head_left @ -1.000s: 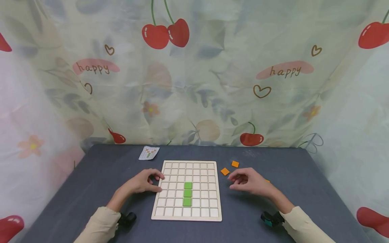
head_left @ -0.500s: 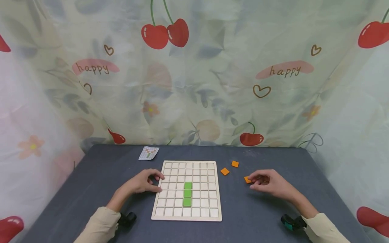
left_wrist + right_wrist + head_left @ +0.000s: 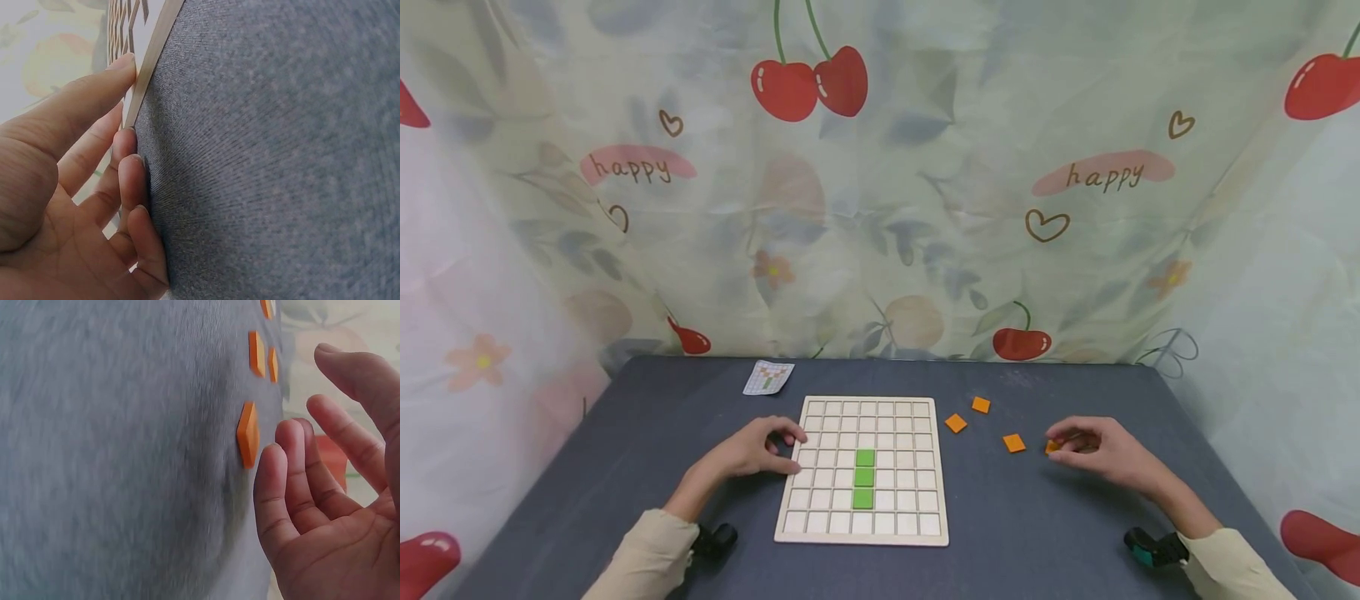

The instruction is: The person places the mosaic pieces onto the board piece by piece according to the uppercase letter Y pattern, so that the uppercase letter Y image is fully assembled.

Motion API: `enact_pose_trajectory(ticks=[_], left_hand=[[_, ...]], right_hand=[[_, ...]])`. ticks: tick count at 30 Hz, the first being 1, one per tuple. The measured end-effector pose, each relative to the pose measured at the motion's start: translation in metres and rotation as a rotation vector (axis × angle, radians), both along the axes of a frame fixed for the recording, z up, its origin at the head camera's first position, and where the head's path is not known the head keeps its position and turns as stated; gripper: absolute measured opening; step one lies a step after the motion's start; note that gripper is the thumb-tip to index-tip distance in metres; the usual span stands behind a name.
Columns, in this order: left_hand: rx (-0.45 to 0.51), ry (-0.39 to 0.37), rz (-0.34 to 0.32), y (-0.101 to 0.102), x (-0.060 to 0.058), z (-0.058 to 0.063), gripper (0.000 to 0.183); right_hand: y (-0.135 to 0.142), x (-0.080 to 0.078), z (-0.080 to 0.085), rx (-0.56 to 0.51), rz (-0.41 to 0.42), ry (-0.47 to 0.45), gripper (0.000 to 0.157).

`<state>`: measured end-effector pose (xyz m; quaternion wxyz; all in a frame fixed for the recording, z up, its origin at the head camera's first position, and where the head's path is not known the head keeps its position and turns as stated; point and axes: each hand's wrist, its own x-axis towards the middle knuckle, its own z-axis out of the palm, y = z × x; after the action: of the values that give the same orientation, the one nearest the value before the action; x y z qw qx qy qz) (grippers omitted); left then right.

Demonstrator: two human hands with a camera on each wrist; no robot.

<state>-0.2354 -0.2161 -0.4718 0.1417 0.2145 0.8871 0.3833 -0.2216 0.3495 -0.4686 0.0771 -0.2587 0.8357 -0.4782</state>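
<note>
Orange shows just left of the right hand [image 3: 1101, 452] in the head view. Its thumb and fingers stand apart, loosely bent, and the grip has hold of nothing. The nearest tile [image 3: 247, 436] lies on the left side of the fingertips, partly covered by them from above; the right wrist view shows a gap between fingers and tile. Any pinch would likely turn on that gap, with the tile lying flat and low. Seemingly square, it has no long axis to favour one approach; seen almost edge-on, it makes a slim upright diamond. Its faces look plain, and its thin side wall should give fingertips something to catch.

Further left lies a second orange tile [image 3: 1014, 443], then two more orange tiles [image 3: 956, 423] near the pale gridded board [image 3: 883, 479], which carries three green tiles [image 3: 864, 477] in a column. The left hand [image 3: 763, 448] is well apart, resting on the board's left edge, so the right is plainly nearer. Everything sits on a dark, cloth-like surface [image 3: 1000, 525].
</note>
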Motion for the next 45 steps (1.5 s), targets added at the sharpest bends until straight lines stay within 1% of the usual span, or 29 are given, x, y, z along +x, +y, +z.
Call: enact_pose_trajectory(ticks=[7, 13, 17, 21, 26, 32, 38, 45], left_hand=[[0.002, 0.007, -0.001, -0.001, -0.001, -0.002, 0.035], [0.003, 0.02, -0.011, -0.001, -0.001, -0.002, 0.035], [0.005, 0.025, -0.015, -0.002, -0.001, -0.002, 0.035], [0.012, 0.021, -0.017, -0.001, 0.0, -0.001, 0.035], [0.008, 0.018, -0.014, -0.001, 0.0, -0.001, 0.035], [0.004, 0.015, -0.011, -0.002, 0.0, -0.001, 0.035], [-0.001, 0.003, -0.002, -0.001, -0.001, -0.001, 0.035], [0.0, 0.022, -0.015, -0.001, 0.0, -0.001, 0.035]], right_hand=[[0.011, -0.002, 0.001, 0.078, -0.074, -0.009, 0.038], [0.011, -0.004, -0.003, 0.136, -0.113, -0.007, 0.047], [0.01, -0.005, -0.004, 0.181, -0.146, 0.012, 0.052], [0.01, -0.006, -0.007, 0.223, -0.175, 0.043, 0.054], [0.01, -0.008, -0.012, 0.263, -0.193, 0.069, 0.052], [0.009, -0.012, -0.014, 0.289, -0.176, 0.065, 0.045], [0.008, -0.012, -0.013, 0.277, -0.15, 0.058, 0.036], [0.004, -0.011, -0.011, 0.271, -0.137, 0.063, 0.03]])
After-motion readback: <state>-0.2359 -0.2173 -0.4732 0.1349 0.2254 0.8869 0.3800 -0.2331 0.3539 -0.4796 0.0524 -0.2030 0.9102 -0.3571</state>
